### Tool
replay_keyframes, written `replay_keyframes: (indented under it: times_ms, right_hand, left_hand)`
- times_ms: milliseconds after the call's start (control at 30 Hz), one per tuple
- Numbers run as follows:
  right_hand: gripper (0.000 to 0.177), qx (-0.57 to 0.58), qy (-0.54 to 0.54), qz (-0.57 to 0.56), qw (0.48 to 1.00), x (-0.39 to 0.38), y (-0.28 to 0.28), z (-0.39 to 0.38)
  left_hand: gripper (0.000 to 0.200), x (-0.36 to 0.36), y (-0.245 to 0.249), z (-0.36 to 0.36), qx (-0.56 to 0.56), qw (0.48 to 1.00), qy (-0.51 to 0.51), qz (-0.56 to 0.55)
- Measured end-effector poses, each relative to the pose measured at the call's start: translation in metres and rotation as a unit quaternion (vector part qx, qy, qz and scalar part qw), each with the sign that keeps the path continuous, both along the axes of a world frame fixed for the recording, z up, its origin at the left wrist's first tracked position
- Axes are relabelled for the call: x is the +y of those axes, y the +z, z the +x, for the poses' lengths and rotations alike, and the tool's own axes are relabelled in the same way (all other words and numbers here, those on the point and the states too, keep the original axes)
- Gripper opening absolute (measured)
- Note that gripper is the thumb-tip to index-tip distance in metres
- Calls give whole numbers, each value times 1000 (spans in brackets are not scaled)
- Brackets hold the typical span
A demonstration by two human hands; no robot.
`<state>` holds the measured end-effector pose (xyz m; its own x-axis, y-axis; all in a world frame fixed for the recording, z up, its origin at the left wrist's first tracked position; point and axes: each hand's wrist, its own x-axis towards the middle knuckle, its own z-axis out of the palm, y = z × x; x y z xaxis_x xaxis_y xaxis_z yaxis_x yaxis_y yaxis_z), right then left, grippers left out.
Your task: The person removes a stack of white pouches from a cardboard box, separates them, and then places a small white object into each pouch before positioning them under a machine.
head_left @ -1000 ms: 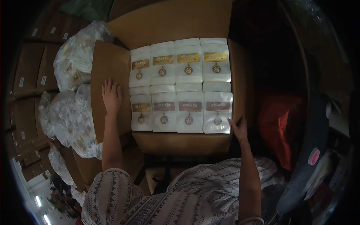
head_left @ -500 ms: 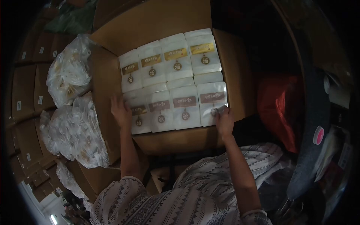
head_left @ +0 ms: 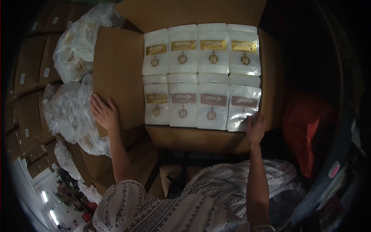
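Head view: left hand (head_left: 105,115) lay spread on the flap (head_left: 119,63); right hand (head_left: 256,129), grip unclear, needed lightness at the corner pouch (head_left: 239,110).

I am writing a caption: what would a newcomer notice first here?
White pouches with gold or mauve labels sit in two rows in the open cardboard box at the centre. The left hand is at the left flap, the right hand at the front right pouch.
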<state>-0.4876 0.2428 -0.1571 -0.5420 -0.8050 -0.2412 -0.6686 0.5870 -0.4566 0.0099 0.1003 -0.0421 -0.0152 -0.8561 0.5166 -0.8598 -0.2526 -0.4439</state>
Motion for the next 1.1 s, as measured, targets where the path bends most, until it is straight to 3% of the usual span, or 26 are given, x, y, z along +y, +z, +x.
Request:
replay_keyframes:
  times_ms: [200, 267, 400, 467, 500, 567, 600, 633, 667, 700, 733, 767, 800, 867, 1000, 1067, 1100]
  right_hand:
    - [50, 31, 17, 30, 999, 3, 3, 9]
    - [54, 88, 49, -7, 995, 10, -6, 5]
    - [58, 44, 74, -18, 996, 11, -9, -13]
    - [61, -44, 68, -7, 997, 10, -13, -19]
    - [61, -45, 72, -12, 996, 10, -13, -19]
    - [62, -62, 70, -12, 996, 12, -13, -18]
    - [62, -63, 71, -15, 995, 13, -15, -18]
    - [62, -54, 78, -22, 995, 14, -17, -17]
    - [62, -45, 85, -28, 995, 14, -18, -17]
    - [62, -44, 87, -29, 995, 14, -17, -17]
    - [61, -36, 87, -25, 995, 13, -14, -16]
    - [60, -29, 88, -20, 996, 12, -12, -15]
    - [60, -28, 93, -21, 995, 12, -12, -14]
    - [59, -28, 85, -23, 996, 13, -13, -15]
    - [59, -18, 98, -20, 995, 16, -19, -18]
    - [60, -22, 101, -20, 994, 17, -18, -19]
    - [60, -19, 109, -16, 994, 21, -18, -21]
  left_hand:
    - [59, -9, -18, 40, -17, 999, -44, -22]
    - [60, -5, -14, 21, -17, 1000, 24, -4]
    - [60, 5, 0, -19, -11, 1000, -5, -16]
    - [60, 12, 9, -26, 93, 995, -40, 7]
    - [60, 14, 15, -29, 92, 995, -37, 2]
    - [62, 10, 30, -34, 348, 937, 16, -27]
    - [62, 5, 49, -39, 348, 937, 16, -31]
    - [64, -3, 75, -44, 380, 901, 139, 156]
    - [66, -8, 89, -45, 393, 818, 256, 335]
    - [66, -7, 80, -39, 395, 817, 257, 333]
    - [69, -2, 64, -31, 579, 725, 223, 299]
    - [73, 2, 53, -21, 738, 601, 179, 251]
    - [73, 0, 57, -16, 740, 599, 180, 246]
    - [76, -4, 66, -4, 829, 470, 168, 251]
    - [78, -12, 61, 21, 803, 514, 155, 260]
    - [85, -17, 66, 30, 558, 729, 235, 319]
    - [85, -16, 61, 36, 562, 724, 242, 318]
